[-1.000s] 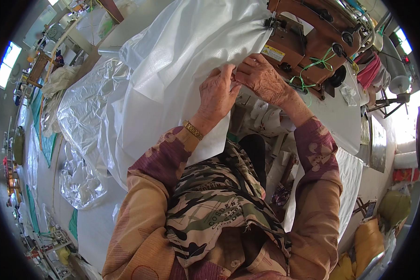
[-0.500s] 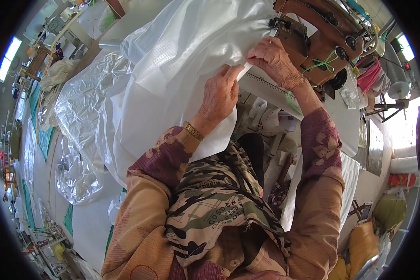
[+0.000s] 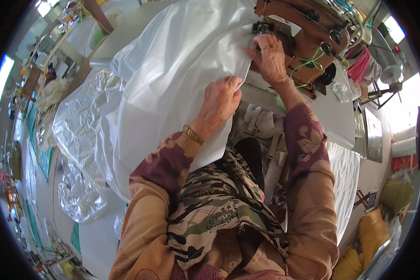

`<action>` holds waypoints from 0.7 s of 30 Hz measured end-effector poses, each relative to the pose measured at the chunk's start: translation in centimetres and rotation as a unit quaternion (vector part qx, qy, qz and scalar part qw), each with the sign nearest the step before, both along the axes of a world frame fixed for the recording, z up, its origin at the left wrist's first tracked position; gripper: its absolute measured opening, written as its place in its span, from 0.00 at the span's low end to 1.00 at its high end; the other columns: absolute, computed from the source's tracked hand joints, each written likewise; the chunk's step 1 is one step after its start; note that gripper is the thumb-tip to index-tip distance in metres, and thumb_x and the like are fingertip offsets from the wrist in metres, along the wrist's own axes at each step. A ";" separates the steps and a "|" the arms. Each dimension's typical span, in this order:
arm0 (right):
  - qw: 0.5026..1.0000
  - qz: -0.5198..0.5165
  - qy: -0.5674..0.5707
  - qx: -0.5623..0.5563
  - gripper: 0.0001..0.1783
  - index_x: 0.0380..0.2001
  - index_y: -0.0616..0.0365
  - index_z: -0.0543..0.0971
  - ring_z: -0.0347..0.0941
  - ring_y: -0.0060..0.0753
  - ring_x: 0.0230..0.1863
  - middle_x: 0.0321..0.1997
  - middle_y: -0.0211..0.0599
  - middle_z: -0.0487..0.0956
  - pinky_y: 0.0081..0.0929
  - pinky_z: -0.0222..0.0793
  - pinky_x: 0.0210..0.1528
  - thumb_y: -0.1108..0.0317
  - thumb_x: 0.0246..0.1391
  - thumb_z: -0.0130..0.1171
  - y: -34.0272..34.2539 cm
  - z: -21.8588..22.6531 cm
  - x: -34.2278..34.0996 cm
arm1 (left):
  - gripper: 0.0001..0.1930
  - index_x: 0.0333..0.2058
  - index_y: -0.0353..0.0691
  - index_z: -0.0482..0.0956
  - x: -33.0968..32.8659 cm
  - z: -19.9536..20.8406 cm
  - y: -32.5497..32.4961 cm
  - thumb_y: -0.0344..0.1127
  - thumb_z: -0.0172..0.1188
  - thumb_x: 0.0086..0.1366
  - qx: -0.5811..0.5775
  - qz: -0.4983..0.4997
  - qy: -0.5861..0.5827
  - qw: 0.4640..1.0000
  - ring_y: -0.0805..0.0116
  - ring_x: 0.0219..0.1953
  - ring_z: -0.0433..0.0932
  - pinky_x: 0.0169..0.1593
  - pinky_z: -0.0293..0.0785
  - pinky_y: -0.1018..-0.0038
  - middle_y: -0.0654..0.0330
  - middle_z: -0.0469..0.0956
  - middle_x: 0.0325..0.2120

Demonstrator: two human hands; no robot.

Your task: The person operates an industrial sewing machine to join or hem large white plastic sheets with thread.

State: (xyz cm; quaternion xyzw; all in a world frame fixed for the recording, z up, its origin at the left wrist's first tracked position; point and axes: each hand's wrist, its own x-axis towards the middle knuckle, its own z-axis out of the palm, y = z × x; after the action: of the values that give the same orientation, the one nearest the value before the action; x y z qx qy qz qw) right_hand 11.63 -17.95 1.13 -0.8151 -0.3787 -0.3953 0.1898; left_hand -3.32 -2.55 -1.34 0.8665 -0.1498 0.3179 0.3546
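Note:
A large white woven plastic sheet spreads over the table, and its right edge runs up to a brown sewing machine. My left hand is closed on that edge, thumb and fingers pinching it below the machine. Higher up, beside the machine's needle area, is my right hand. Its thumb stands apart from the fingers near the sheet's edge, slightly blurred, and I see nothing gripped there. The needle itself is too small and blurred to make out.
Crinkled clear plastic film lies left of the sheet. Green string is tied on the machine. A ruler scale marks the table's front edge, and white scraps sit below it. Yellow sacks stand at lower right.
My right hand has come off its pinch on the sheet's edge and opened, close to the needle area. The left hand, still pinching, sits slightly lower in view. The whole view has shifted a little.

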 end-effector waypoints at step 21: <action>0.996 -0.046 -0.067 0.036 0.19 0.47 0.51 0.75 0.70 0.33 0.59 0.55 0.28 0.77 0.41 0.57 0.62 0.68 0.49 0.58 0.7 -2.4 0.6 | 0.03 0.33 0.35 0.72 9.7 2.6 -0.8 0.28 0.54 0.61 0.158 0.004 -0.008 0.987 0.45 0.28 0.79 0.33 0.75 0.54 0.48 0.78 0.25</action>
State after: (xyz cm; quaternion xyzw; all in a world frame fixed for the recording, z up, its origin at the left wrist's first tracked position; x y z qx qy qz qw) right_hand 12.19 -17.27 -1.32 -0.7961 -0.3383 -0.4703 0.1751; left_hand 6.39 -3.39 1.24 0.9097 -0.1971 0.2983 0.2112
